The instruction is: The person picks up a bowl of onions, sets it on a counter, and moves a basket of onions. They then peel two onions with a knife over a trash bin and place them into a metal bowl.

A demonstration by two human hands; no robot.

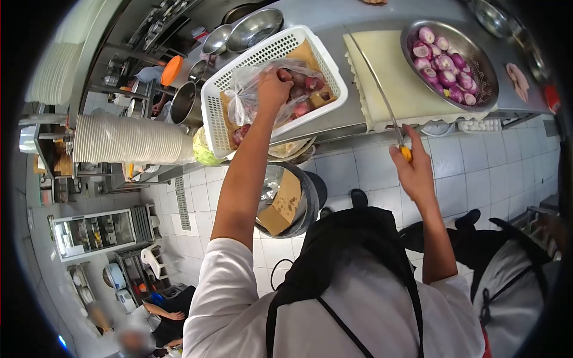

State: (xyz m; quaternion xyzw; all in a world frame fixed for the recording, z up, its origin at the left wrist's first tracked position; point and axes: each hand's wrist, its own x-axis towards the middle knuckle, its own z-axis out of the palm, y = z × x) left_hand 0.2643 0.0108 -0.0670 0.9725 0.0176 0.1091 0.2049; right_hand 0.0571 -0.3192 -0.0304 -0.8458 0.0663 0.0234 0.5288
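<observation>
The left hand (274,89) reaches into a white slotted plastic basket (216,122), its fingers bent down over the dark, papery-skinned onions (302,108); the fingertips are hidden, so whether they pinch one I cannot tell. A crumpled, glossy clear bag (242,101) spreads around these round onions, above brown cardboard (307,55) lining the basket. The right hand (415,167) holds a knife (381,88) by its yellow handle (406,153), some fingers closed about it and one finger extended toward the blade. That blade, long, narrow and metallic, passes over a flat, cream-coloured board (382,53) with a wavy pale edging along its near side. Beside it, peeled onions (446,77), smooth, purple and white, fill part of a round perforated steel colander (487,74). Shiny rounded metal bowls (256,30) stand beyond the basket, and a leafy pale-green cabbage (205,148) sits just beside its corner
</observation>
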